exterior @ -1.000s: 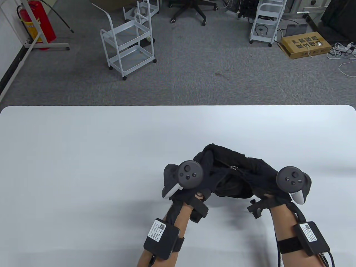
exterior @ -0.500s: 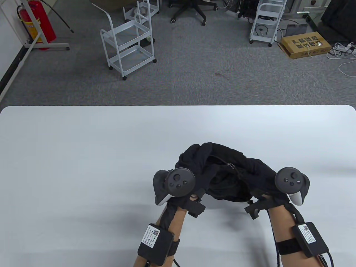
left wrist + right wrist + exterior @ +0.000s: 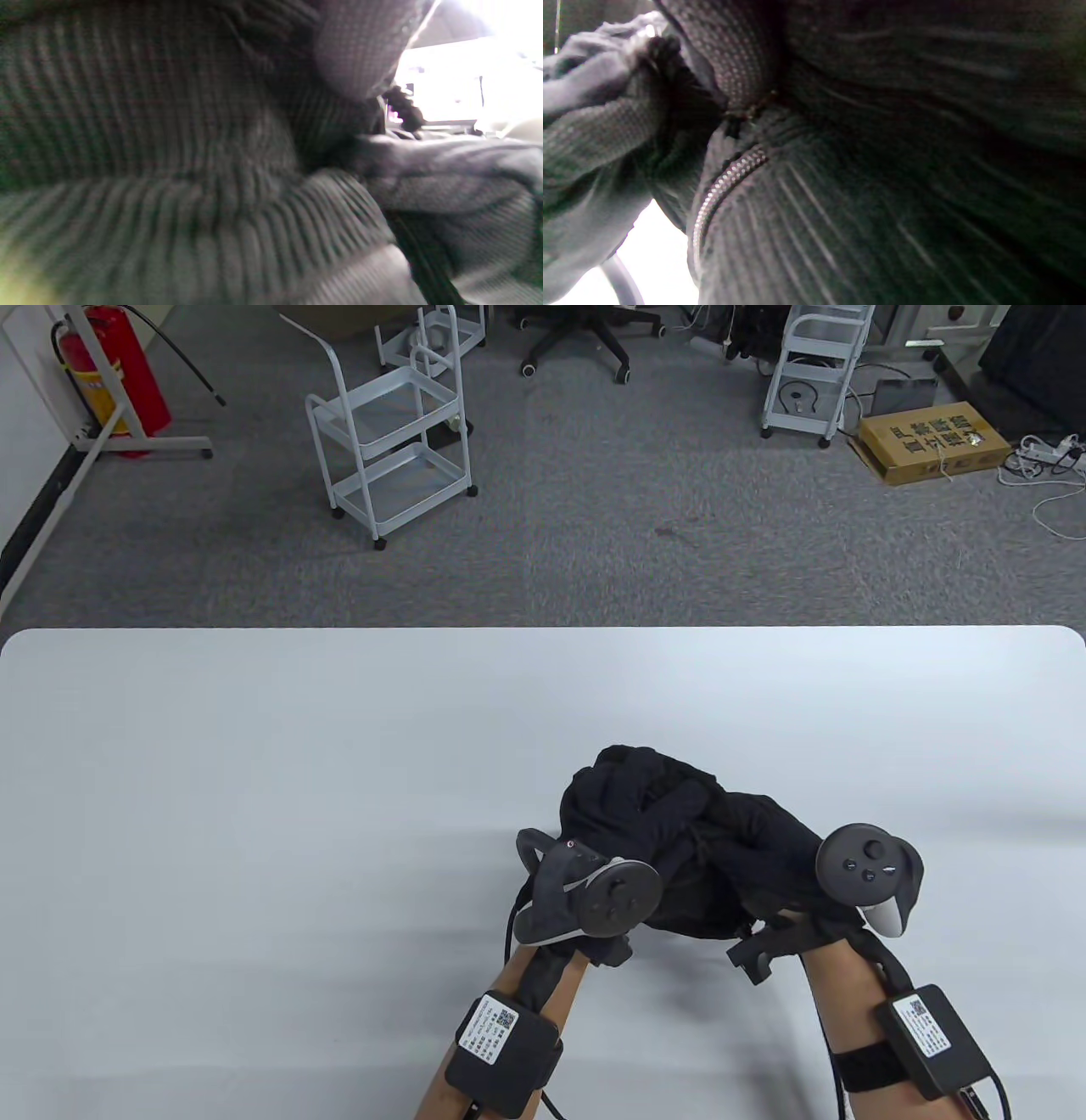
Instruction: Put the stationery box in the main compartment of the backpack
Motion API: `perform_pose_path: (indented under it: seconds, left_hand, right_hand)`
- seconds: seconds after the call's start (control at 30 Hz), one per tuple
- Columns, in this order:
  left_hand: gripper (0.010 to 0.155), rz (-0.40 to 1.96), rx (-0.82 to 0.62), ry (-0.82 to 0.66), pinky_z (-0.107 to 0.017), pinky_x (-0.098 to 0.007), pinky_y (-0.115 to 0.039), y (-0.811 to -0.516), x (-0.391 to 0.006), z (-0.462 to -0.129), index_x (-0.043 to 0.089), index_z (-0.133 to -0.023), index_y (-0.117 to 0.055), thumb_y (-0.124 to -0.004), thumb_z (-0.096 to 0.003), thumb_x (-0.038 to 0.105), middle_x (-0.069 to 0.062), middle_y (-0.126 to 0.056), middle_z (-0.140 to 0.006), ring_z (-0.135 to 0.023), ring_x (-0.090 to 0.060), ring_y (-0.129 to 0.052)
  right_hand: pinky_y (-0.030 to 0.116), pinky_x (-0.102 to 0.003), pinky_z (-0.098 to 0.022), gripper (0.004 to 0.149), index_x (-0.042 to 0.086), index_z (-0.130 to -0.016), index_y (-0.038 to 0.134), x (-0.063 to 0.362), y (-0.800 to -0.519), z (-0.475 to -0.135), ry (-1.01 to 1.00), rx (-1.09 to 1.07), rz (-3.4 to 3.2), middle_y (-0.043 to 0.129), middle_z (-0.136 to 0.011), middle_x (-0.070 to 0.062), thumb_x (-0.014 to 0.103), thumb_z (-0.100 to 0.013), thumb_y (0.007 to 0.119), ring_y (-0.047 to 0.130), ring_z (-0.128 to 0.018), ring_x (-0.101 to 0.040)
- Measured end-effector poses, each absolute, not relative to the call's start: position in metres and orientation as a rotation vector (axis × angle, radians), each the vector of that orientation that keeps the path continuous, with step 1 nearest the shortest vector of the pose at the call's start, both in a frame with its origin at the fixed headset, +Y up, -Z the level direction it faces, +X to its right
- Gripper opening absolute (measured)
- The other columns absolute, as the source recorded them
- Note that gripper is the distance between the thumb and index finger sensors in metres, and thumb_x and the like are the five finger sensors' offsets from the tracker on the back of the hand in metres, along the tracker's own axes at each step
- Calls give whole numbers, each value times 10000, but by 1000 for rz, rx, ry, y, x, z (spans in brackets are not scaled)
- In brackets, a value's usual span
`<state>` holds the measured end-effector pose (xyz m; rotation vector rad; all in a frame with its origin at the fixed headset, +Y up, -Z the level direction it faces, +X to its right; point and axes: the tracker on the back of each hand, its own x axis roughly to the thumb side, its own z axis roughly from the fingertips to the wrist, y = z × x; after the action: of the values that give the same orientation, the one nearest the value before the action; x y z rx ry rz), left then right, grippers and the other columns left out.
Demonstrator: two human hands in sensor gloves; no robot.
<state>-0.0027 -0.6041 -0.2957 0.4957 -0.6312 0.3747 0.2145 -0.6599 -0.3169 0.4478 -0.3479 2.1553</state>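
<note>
A crumpled black backpack (image 3: 632,785) lies on the white table (image 3: 254,814), near its front middle. My left hand (image 3: 670,823) reaches over the bag from the left and grips its fabric, with the tracker tipped on its side. My right hand (image 3: 759,848) grips the bag's right side. In the right wrist view a zipper (image 3: 725,186) runs along the fabric beside my gloved fingers (image 3: 925,169). In the left wrist view my ribbed glove fingers (image 3: 148,127) fill the frame beside the bag's fabric (image 3: 445,186). No stationery box is in view.
Beyond the table's far edge is grey carpet with a white trolley (image 3: 390,441), a second trolley (image 3: 814,364), an office chair (image 3: 577,339), a cardboard box (image 3: 933,441) and a red extinguisher (image 3: 110,364).
My left hand has moved right onto the bag and rolled, so its tracker now lies on its side. The bag's opening has been gathered together. My right hand shifted slightly left.
</note>
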Motion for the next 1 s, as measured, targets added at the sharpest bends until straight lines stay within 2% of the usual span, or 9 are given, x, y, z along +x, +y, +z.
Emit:
perform_pose_path:
  seconds: [0.2,0.33,0.4,0.5,1.0]
  left_hand:
    - [422,447,480,-663,-672,-707,-548,-603,-7,-298,274,-914,-822,-804,-505,374,-195,-588,-1070,-835,-470,-610]
    - [379,586,483,-669,-638,-686,-629,-596,-17,-299,255,-866,-884,-801,-509,351,-167,-703,-1003,-778,-439,-705]
    - [378,628,545,-637,-614,-660,-677,-592,-23,-297,230,-858,-895,-801,-508,337,-131,-771,-950,-738,-407,-759]
    - [375,670,563,-611,-597,-632,-714,-588,-28,-296,212,-854,-897,-793,-512,327,-96,-817,-906,-710,-374,-796]
    - [394,1069,481,-435,-571,-650,-703,-590,-73,-314,120,-868,-857,-746,-534,297,-169,-795,-879,-688,-402,-777]
  right_hand:
    - [595,-669,-717,486,157,-929,786,212,-660,-315,-357,466,2173,861,-863,-79,370,-498,857,829,-895,-385]
    - [596,-667,-719,482,163,-928,787,212,-659,-314,-369,463,2199,861,-863,-77,370,-498,857,830,-895,-382]
    - [597,-666,-719,483,163,-930,784,210,-658,-313,-367,470,2184,861,-864,-77,369,-499,857,830,-894,-383]
    - [599,-664,-721,477,169,-934,781,208,-657,-312,-379,479,2195,858,-868,-73,368,-505,844,832,-895,-379]
    - [600,-666,-723,465,193,-944,779,216,-655,-312,-352,490,2071,863,-881,-68,359,-514,834,832,-913,-377]
